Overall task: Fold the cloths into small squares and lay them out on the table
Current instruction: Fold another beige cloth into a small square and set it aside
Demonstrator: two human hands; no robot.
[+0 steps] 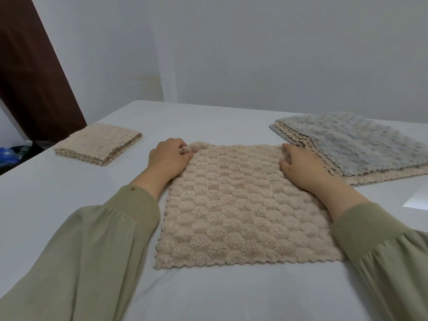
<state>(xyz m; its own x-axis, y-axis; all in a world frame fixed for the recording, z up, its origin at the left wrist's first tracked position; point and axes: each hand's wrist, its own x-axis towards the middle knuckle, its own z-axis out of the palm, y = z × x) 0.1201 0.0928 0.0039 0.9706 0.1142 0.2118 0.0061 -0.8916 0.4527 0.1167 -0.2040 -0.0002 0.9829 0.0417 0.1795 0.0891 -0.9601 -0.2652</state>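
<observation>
A beige fluffy cloth (238, 205) lies spread flat on the white table (69, 186) in front of me. My left hand (169, 158) pinches its far left corner, fingers curled round the fabric. My right hand (301, 165) grips the far right corner in the same way. A folded beige cloth (99, 142) sits at the left of the table. At the right lies a stack of unfolded cloths (361, 144), grey on top and beige beneath.
A grey wall stands behind the table's far edge. A dark brown door (30, 72) is at the far left, with dark and blue items (11, 154) on the floor below it. Green sleeves cover both my forearms.
</observation>
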